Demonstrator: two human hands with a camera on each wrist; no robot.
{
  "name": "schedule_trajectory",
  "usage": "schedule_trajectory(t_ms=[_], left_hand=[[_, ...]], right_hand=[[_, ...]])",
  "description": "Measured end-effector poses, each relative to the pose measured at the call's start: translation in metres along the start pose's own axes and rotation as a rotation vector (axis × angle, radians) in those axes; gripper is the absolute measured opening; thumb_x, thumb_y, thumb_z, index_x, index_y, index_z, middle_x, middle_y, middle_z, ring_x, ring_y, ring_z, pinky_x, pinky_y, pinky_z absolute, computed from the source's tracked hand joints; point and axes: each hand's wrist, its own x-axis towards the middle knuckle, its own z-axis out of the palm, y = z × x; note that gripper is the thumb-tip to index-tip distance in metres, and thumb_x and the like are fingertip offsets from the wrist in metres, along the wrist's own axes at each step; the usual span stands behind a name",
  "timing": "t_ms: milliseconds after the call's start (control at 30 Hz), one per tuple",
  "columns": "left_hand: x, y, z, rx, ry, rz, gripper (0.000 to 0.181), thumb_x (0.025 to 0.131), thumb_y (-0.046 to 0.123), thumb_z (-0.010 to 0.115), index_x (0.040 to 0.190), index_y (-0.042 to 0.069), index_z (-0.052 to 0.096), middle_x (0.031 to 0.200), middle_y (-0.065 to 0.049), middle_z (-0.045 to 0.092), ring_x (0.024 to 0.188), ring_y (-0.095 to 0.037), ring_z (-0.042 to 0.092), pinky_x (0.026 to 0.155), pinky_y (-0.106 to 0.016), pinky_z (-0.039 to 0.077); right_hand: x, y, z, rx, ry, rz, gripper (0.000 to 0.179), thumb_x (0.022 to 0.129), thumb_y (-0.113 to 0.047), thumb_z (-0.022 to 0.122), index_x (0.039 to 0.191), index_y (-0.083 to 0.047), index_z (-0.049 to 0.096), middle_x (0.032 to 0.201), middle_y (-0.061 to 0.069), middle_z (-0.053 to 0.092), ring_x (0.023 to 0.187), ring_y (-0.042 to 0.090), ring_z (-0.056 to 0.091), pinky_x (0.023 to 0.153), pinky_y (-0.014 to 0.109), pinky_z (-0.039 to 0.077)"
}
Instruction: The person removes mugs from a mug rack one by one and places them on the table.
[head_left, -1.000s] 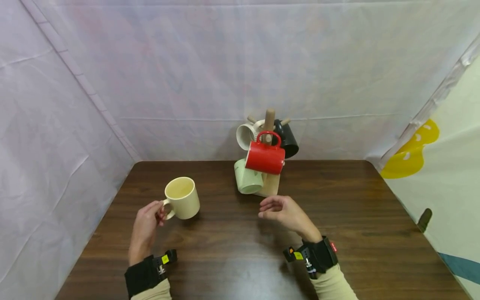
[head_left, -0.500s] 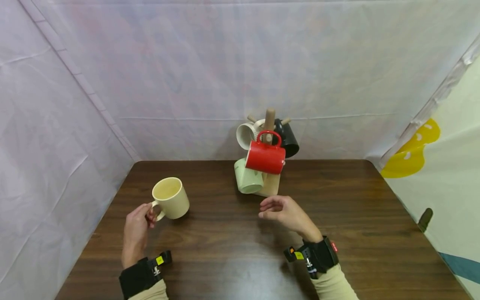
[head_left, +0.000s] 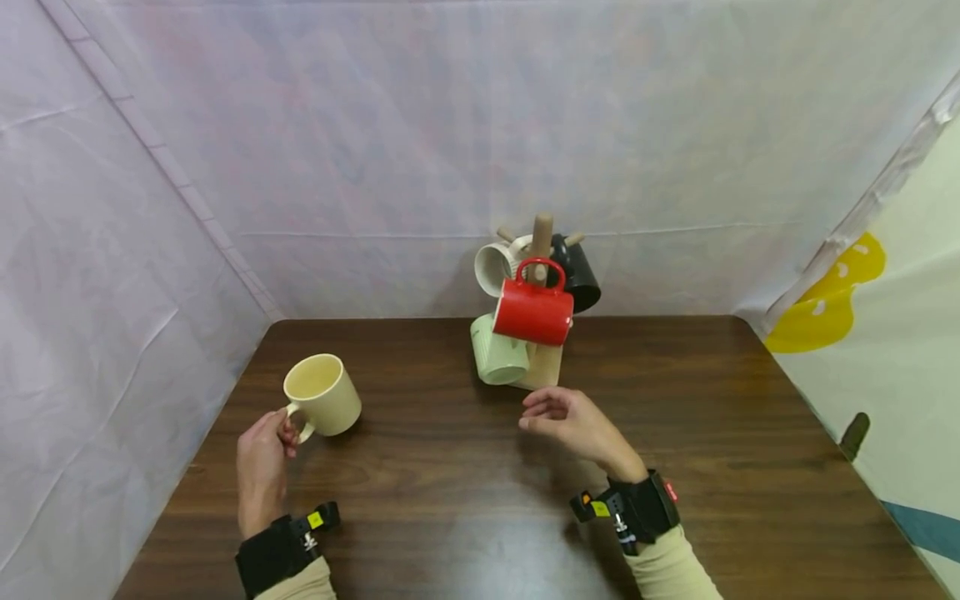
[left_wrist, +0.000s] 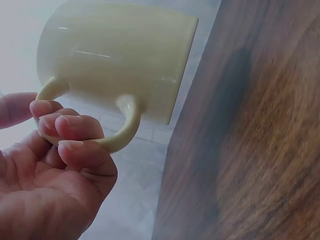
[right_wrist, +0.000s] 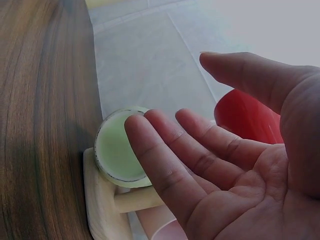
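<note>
My left hand (head_left: 262, 467) grips the handle of a pale yellow mug (head_left: 335, 407) at the left of the table. In the left wrist view, fingers curl through the handle, and the mug's base stands apart from the wood, its shadow beside it. My right hand (head_left: 577, 427), fingers loosely bent and holding nothing, hovers in front of a wooden mug tree (head_left: 546, 367). On that tree hang a red mug (head_left: 534, 312), a light green mug (head_left: 498, 354), a white mug (head_left: 491, 268) and a black mug (head_left: 581, 279). The green mug's mouth (right_wrist: 117, 150) shows behind my right fingertips.
The dark wood table (head_left: 450, 500) runs back to a white cloth wall (head_left: 375, 150). Another cloth wall (head_left: 75, 333) rises along the left edge. At the right hangs a cloth with a yellow print (head_left: 817, 321).
My left hand has carried the yellow mug leftward, away from the mug tree. My right hand has stayed almost still.
</note>
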Motion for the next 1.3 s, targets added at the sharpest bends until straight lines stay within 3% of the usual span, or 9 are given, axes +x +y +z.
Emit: schedule_trajectory(t_ms=[267, 500, 767, 1300], left_hand=[[0.009, -0.004, -0.004, -0.022, 0.097, 0.015, 0.039, 0.103, 0.014, 0.047, 0.065, 0.007, 0.055, 0.059, 0.005, 0.049, 0.057, -0.008, 0.048, 0.05, -0.02, 0.04], [0.009, -0.007, -0.008, -0.032, 0.192, 0.022, 0.04, 0.1, 0.015, 0.049, 0.061, 0.012, 0.057, 0.056, 0.007, 0.049, 0.051, -0.007, 0.045, 0.046, -0.018, 0.038], [0.01, -0.011, -0.013, -0.04, 0.233, 0.023, 0.041, 0.101, 0.017, 0.049, 0.06, 0.013, 0.056, 0.053, 0.008, 0.05, 0.047, -0.007, 0.044, 0.046, -0.017, 0.037], [0.008, -0.017, -0.022, -0.093, 0.298, 0.009, 0.04, 0.1, 0.016, 0.049, 0.061, 0.01, 0.055, 0.052, 0.009, 0.049, 0.046, -0.005, 0.042, 0.044, -0.017, 0.033]], right_hand=[[0.001, 0.001, -0.003, -0.002, -0.004, 0.002, 0.03, 0.091, -0.023, 0.074, 0.114, -0.006, 0.066, 0.103, 0.007, 0.075, 0.095, 0.017, 0.07, 0.084, 0.03, 0.056], [0.001, 0.001, -0.003, -0.006, -0.002, 0.005, 0.028, 0.091, -0.022, 0.073, 0.113, -0.006, 0.067, 0.103, 0.007, 0.075, 0.094, 0.017, 0.069, 0.084, 0.035, 0.057], [0.001, 0.0, -0.002, 0.008, -0.012, 0.005, 0.028, 0.092, -0.021, 0.072, 0.114, -0.005, 0.066, 0.103, 0.009, 0.074, 0.094, 0.018, 0.07, 0.089, 0.049, 0.056], [0.002, 0.002, -0.002, 0.024, -0.021, 0.0, 0.028, 0.093, -0.019, 0.071, 0.114, -0.001, 0.065, 0.103, 0.012, 0.073, 0.095, 0.022, 0.071, 0.088, 0.049, 0.057]])
